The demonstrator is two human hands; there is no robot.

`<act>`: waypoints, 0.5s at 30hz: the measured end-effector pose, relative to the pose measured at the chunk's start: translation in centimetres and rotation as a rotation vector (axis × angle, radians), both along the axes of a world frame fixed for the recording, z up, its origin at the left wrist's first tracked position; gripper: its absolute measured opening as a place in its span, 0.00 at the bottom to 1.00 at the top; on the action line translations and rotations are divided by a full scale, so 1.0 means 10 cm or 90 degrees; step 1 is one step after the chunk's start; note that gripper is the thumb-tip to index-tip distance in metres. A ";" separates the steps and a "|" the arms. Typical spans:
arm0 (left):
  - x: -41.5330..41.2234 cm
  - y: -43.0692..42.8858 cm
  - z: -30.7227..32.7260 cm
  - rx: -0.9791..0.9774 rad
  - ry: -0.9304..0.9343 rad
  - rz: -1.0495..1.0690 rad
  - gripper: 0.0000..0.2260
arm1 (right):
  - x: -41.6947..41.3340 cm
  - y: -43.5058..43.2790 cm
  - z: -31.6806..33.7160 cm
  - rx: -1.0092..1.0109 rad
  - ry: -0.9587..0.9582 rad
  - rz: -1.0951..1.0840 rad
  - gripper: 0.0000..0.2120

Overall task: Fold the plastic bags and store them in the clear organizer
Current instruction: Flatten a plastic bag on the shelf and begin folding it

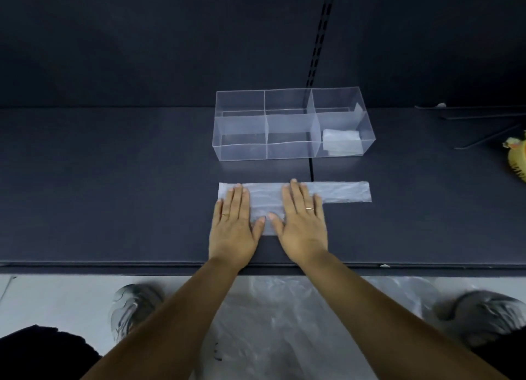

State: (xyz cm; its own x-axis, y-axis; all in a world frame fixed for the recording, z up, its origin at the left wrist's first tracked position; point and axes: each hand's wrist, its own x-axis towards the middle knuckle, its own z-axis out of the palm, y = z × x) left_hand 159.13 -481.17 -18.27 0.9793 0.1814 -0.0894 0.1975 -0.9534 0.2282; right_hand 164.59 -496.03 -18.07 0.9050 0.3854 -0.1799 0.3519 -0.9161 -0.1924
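A translucent plastic bag (pixel 345 192), folded into a long strip, lies flat on the dark shelf in front of the clear organizer (pixel 290 144). Its left part is wider and reaches toward me. My left hand (pixel 234 225) presses flat on the bag's left end, fingers straight. My right hand (pixel 303 221) presses flat beside it, on the middle of the bag. The organizer has six compartments; a folded bag (pixel 343 141) sits in the front right one.
The dark shelf (pixel 113 194) ends at a front edge just under my wrists. More loose plastic bags (pixel 279 322) lie on the floor between my shoes. A yellow object (pixel 518 163) sits at the far right, with thin dark rods behind it.
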 end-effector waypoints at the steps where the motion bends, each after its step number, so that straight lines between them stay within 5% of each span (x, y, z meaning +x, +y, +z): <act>1: -0.04 0.05 0.00 0.014 0.005 0.000 0.34 | 0.01 -0.10 -0.01 -0.019 -0.006 -0.004 0.34; 9: -0.16 0.33 0.20 0.084 0.024 -0.069 0.41 | 0.02 -0.81 0.20 0.056 -0.076 -0.084 0.31; 15: -0.12 -0.14 0.23 -0.039 0.012 -0.281 0.35 | -0.17 -0.84 0.28 0.186 -0.103 0.003 0.09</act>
